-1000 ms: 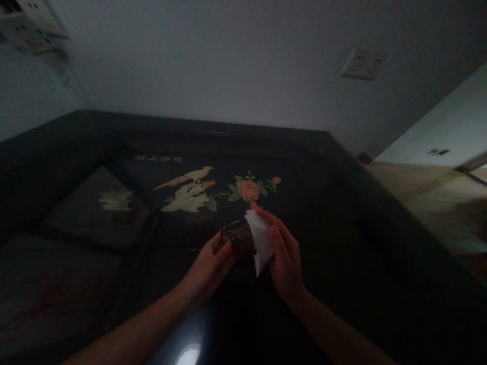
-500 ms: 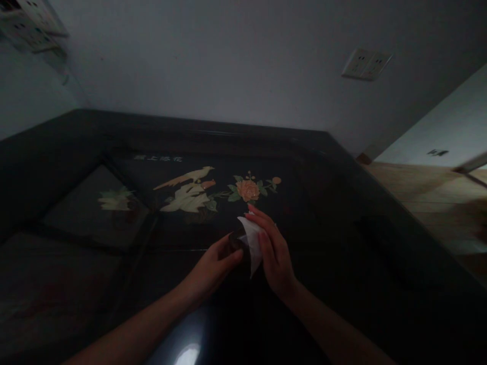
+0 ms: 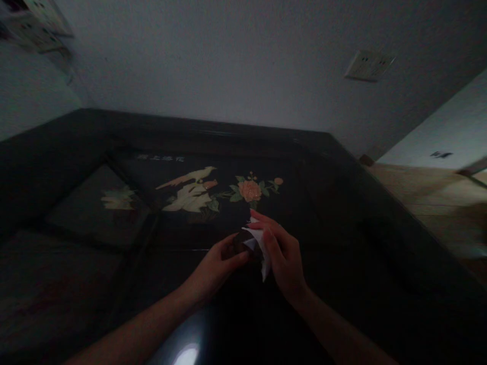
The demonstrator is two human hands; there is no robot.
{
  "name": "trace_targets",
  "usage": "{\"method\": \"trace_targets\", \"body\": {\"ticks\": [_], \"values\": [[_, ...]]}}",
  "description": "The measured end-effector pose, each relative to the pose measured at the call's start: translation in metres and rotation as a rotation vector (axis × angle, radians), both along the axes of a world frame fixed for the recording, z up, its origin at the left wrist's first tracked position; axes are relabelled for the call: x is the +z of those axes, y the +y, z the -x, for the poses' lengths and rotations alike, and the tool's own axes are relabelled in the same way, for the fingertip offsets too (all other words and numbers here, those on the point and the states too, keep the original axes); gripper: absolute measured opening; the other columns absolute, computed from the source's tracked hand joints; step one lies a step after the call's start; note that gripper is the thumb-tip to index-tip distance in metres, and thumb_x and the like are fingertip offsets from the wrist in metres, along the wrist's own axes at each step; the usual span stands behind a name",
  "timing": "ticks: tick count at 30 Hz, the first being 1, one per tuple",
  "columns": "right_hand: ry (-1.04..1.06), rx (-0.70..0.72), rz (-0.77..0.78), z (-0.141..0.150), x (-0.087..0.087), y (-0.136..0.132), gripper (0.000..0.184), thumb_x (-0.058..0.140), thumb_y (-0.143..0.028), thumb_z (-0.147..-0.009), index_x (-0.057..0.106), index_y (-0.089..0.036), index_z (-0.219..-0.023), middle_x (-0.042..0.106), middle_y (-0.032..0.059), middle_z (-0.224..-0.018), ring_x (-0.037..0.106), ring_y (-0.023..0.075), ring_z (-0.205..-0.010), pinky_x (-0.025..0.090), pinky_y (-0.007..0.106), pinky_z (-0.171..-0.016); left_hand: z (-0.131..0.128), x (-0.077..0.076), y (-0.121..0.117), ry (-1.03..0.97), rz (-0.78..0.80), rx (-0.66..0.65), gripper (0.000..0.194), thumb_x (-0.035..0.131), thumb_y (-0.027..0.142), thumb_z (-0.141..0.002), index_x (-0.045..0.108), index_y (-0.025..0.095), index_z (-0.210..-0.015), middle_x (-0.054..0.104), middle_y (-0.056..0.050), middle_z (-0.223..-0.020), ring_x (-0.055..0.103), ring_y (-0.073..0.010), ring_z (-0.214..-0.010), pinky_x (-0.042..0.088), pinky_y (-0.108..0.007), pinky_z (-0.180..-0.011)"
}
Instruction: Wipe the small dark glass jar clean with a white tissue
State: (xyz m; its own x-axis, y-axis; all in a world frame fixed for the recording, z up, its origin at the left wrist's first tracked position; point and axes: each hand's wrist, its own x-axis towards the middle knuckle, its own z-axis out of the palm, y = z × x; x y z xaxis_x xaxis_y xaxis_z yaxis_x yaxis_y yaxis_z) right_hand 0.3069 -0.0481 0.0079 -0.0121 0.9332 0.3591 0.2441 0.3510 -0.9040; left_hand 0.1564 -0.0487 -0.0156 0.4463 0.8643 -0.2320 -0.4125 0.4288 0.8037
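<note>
My left hand [image 3: 217,266] grips a small dark object [image 3: 243,245] that is hard to make out in the dim light. My right hand [image 3: 281,256] presses a white tissue [image 3: 262,249] against that object, its fingers curled over the tissue. Both hands meet low over the black lacquered table [image 3: 342,228], just in front of its inlaid peach flower [image 3: 250,190].
The table top bears an inlaid bird [image 3: 190,188] and a line of pale characters. A white wall with a socket plate [image 3: 368,65] rises behind. Wooden floor [image 3: 426,197] shows at the right. A glare spot lies near the table's front edge.
The dark object has sunk deeper between my hands and shows less. The tissue has folded tighter around it, and both hands have drifted slightly right and down.
</note>
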Motion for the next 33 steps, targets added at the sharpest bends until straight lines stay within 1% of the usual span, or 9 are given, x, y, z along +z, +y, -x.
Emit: {"method": "trace_targets", "body": {"ticks": [3,8,13,17,22,24,26,28,33], "values": [[-0.138,0.009,-0.109,0.001,-0.005,-0.002,0.024,0.049,-0.028,-0.093,0.068,-0.024,-0.106,0.063,0.0094,-0.126,0.060,0.0231,-0.114,0.048,0.041,-0.096,0.001,0.000,0.000,0.071,-0.030,0.025,0.045,0.080,0.028,-0.066,0.066,0.018,-0.108,0.072,-0.009,-0.106,0.063,-0.0284,-0.107,0.045,-0.040,-0.096],[-0.351,0.069,-0.290,0.000,-0.012,-0.002,0.031,0.047,-0.020,-0.090,0.063,-0.025,-0.116,0.058,0.0098,-0.130,0.051,0.0253,-0.124,0.043,0.047,-0.102,0.001,0.001,0.000,0.166,-0.082,0.062,0.041,0.081,0.022,-0.062,0.066,0.019,-0.099,0.072,-0.007,-0.103,0.063,-0.0292,-0.104,0.048,-0.040,-0.092],[-0.337,0.083,-0.372,-0.001,-0.010,-0.001,0.030,0.048,-0.017,-0.088,0.066,-0.024,-0.111,0.064,0.0099,-0.119,0.055,0.0247,-0.119,0.042,0.048,-0.104,0.001,0.002,-0.001,0.149,-0.118,0.045,0.045,0.081,0.020,-0.062,0.066,0.020,-0.104,0.071,-0.007,-0.105,0.062,-0.0298,-0.108,0.047,-0.040,-0.094],[-0.087,0.078,-0.257,0.001,-0.011,0.001,0.027,0.044,-0.023,-0.092,0.070,-0.026,-0.100,0.069,0.0064,-0.107,0.061,0.0229,-0.108,0.041,0.047,-0.103,0.003,0.003,-0.002,0.107,-0.112,0.025,0.046,0.080,0.024,-0.065,0.066,0.021,-0.108,0.070,-0.007,-0.108,0.061,-0.0289,-0.109,0.047,-0.039,-0.095],[0.316,0.079,0.056,0.003,-0.014,0.007,0.035,0.041,-0.040,-0.095,0.072,-0.023,-0.092,0.072,0.0054,-0.102,0.065,0.0226,-0.099,0.048,0.038,-0.089,0.004,0.002,-0.004,0.065,-0.027,-0.004,0.053,0.078,0.034,-0.069,0.064,0.019,-0.117,0.068,-0.010,-0.118,0.055,-0.0312,-0.120,0.039,-0.042,-0.104],[0.396,0.088,0.170,0.005,-0.015,0.008,0.038,0.040,-0.043,-0.095,0.071,-0.022,-0.091,0.074,0.0051,-0.096,0.067,0.0215,-0.091,0.051,0.034,-0.080,0.003,0.001,-0.004,0.060,-0.013,-0.005,0.056,0.078,0.038,-0.069,0.063,0.018,-0.120,0.067,-0.012,-0.120,0.053,-0.0315,-0.122,0.035,-0.043,-0.107],[0.384,0.065,0.209,0.006,-0.015,0.008,0.039,0.038,-0.042,-0.096,0.070,-0.021,-0.092,0.074,0.0047,-0.093,0.067,0.0202,-0.086,0.051,0.032,-0.076,0.003,-0.002,-0.004,0.050,-0.023,-0.004,0.060,0.078,0.040,-0.069,0.061,0.017,-0.122,0.065,-0.012,-0.123,0.053,-0.0315,-0.123,0.034,-0.043,-0.108],[0.274,0.022,0.132,0.006,-0.014,0.006,0.039,0.035,-0.038,-0.097,0.069,-0.021,-0.094,0.072,0.0054,-0.097,0.066,0.0197,-0.090,0.051,0.032,-0.079,0.002,-0.005,-0.002,0.046,-0.041,-0.022,0.062,0.078,0.042,-0.069,0.060,0.016,-0.123,0.064,-0.012,-0.124,0.054,-0.0313,-0.121,0.034,-0.043,-0.108],[-0.203,0.000,-0.266,0.006,-0.012,0.000,0.027,0.042,-0.020,-0.093,0.067,-0.020,-0.104,0.064,0.0101,-0.114,0.057,0.0222,-0.112,0.045,0.040,-0.096,0.003,-0.006,0.001,0.130,-0.089,-0.035,0.055,0.075,0.040,-0.072,0.060,0.016,-0.119,0.067,-0.011,-0.118,0.057,-0.0298,-0.115,0.040,-0.040,-0.101]]}}
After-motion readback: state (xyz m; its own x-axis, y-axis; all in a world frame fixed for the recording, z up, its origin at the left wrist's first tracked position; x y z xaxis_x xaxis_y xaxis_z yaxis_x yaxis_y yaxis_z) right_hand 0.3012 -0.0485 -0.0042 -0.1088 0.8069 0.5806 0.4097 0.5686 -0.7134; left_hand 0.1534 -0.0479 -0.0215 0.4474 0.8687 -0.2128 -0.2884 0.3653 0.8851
